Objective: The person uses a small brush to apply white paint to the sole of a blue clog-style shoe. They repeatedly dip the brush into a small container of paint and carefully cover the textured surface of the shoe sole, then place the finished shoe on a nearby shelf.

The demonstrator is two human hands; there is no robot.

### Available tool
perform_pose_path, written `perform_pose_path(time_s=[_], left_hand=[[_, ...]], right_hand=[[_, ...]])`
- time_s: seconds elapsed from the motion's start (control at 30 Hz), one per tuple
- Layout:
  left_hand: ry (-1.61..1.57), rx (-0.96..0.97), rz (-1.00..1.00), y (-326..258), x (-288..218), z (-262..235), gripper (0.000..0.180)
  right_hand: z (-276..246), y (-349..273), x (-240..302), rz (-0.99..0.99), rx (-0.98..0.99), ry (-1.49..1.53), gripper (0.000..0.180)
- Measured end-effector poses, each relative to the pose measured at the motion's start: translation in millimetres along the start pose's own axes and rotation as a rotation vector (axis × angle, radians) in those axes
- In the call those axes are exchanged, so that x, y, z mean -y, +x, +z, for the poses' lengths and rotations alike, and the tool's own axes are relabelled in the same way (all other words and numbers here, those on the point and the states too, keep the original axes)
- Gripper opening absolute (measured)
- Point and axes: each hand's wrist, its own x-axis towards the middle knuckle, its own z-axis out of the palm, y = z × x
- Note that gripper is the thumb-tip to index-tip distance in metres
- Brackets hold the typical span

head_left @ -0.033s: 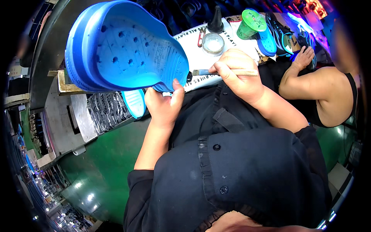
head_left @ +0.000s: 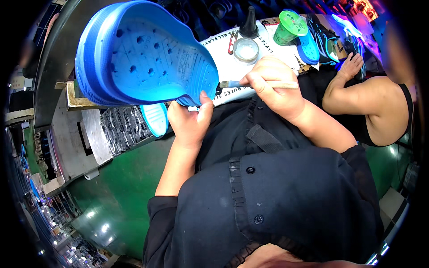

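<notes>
A large blue foam clog (head_left: 147, 58), its insole dotted with small holes, is held up at the upper left. My left hand (head_left: 190, 118) grips the clog at its narrower end, thumb over the rim and the other fingers mostly hidden beneath. In my right hand (head_left: 275, 87) is a flat brush (head_left: 286, 84) with a pale handle, pinched in the fingers. Its bristle end points left and lies right by the clog's rim; I cannot tell whether they touch. Behind the right hand stands a round glass jar (head_left: 246, 50) with whitish contents.
Beyond stand a black cone-shaped bottle (head_left: 249, 24), a small red tool (head_left: 232, 43) and a green lidded cup (head_left: 290, 29). Another blue clog (head_left: 308, 48) and a black sneaker (head_left: 322, 40) lie rightward, near a co-worker's hand (head_left: 351, 65). A light-blue shoe piece (head_left: 155, 119) sits lower left.
My right hand and the brush have shifted very slightly left toward the clog's rim. The clog and my left hand stay in place.
</notes>
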Motion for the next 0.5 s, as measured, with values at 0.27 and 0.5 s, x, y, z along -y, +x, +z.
perform_pose_path(time_s=[0.27, 0.5], left_hand=[[-0.003, 0.077, 0.001, -5.6, 6.7, -2.0, 0.031], [0.042, 0.074, 0.059, -4.2, 6.8, 1.2, 0.029]], right_hand=[[0.2, -0.5, 2.6, 0.051, 0.054, 0.050, 0.015], [6.3, 2.3, 4.8, 0.028, 0.046, 0.070, 0.019]])
